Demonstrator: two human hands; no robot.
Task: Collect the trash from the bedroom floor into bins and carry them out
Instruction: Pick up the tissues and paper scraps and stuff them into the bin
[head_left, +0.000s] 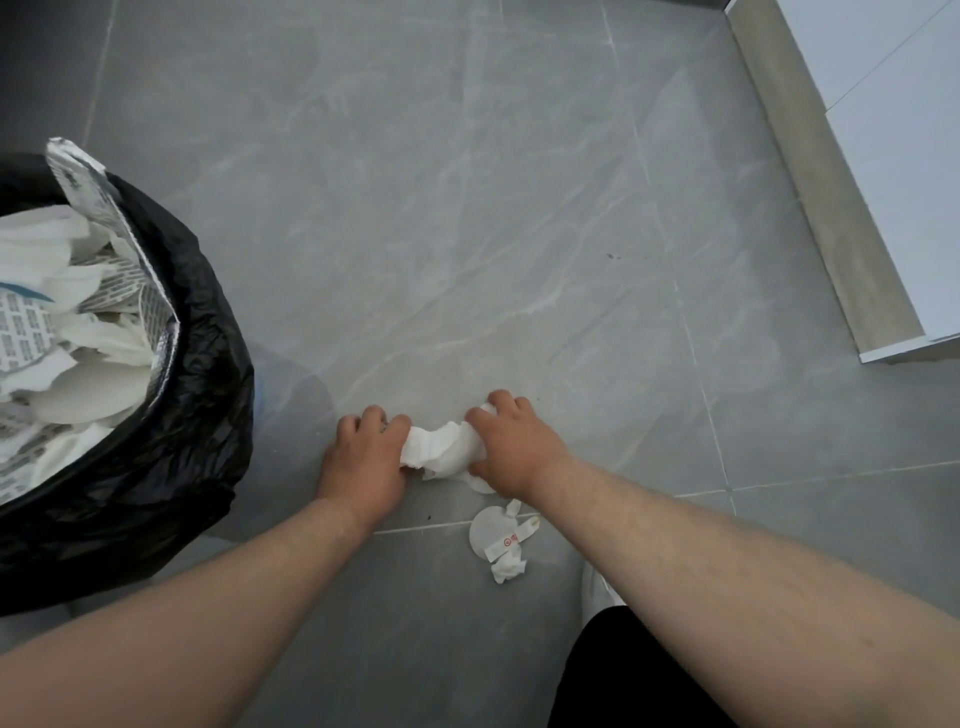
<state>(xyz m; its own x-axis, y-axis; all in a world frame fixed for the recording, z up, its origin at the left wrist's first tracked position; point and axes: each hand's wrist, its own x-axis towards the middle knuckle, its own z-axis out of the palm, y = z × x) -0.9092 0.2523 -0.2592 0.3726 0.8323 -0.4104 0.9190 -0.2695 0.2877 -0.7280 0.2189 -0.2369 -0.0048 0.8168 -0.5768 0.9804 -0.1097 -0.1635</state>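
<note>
A crumpled wad of white tissue (441, 451) lies on the grey tiled floor between my two hands. My left hand (363, 457) grips its left end with curled fingers. My right hand (511, 447) grips its right end the same way. Just below them on the floor lie a round white paper disc (491, 527) and a small crumpled scrap (509, 569). At the left edge stands a bin with a black liner (192, 364), filled with white paper and printed wrappers (67, 332).
A white cabinet (904, 156) with a beige plinth (826, 208) runs along the right side. My dark trouser leg (623, 675) shows at the bottom. Bare grey floor tiles (467, 208) stretch away ahead of the hands.
</note>
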